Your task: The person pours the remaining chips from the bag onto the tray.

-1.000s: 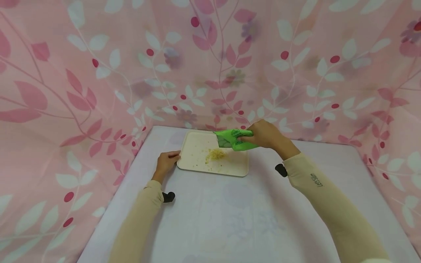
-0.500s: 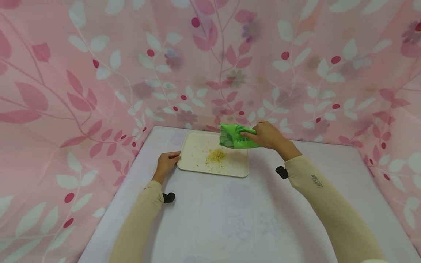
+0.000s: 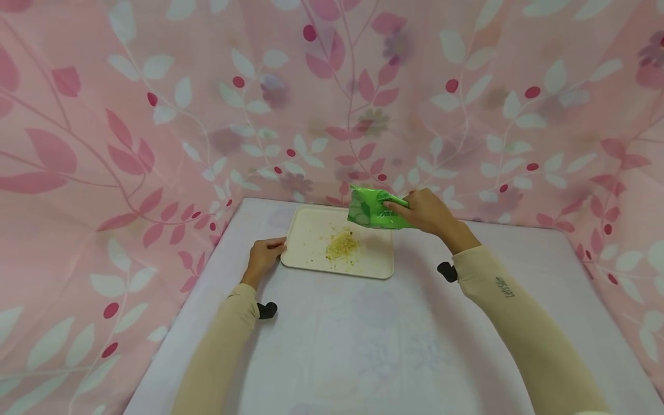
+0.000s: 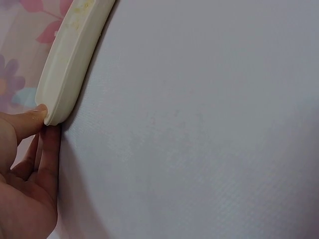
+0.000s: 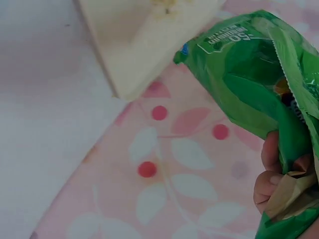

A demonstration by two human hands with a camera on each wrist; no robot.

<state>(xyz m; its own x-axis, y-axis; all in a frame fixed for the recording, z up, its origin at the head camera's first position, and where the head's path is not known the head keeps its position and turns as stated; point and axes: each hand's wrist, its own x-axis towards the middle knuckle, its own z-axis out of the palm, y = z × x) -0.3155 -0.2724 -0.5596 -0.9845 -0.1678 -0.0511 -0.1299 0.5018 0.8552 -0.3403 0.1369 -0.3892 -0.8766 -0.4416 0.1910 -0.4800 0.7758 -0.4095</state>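
A cream rectangular tray point(image 3: 306, 227) lies near the back of the table. Yellow crumbs point(image 3: 341, 246) form a small heap on its middle, with bits scattered around. My left hand point(image 3: 263, 257) pinches the tray's left edge; in the left wrist view the thumb sits on the rim point(image 4: 62, 102) and fingers are beneath it. Above the tray's back right part, my right hand point(image 3: 426, 211) grips a crumpled green plastic snack bag point(image 3: 370, 208). The bag's far end points left over the tray. In the right wrist view, fingers point(image 5: 266, 186) curl round the bag point(image 5: 239, 74). Its contents are hidden.
A pale, faintly patterned cloth covers the table point(image 3: 342, 346). Pink leaf-print curtains point(image 3: 332, 115) rise close behind the tray and along both sides. Black straps or mounts point(image 3: 267, 310) show at both wrists.
The right hand has turned the bag and shifted it slightly right, its far end rising. A dark bit appears at the heap's back edge. The left hand stays at the tray.
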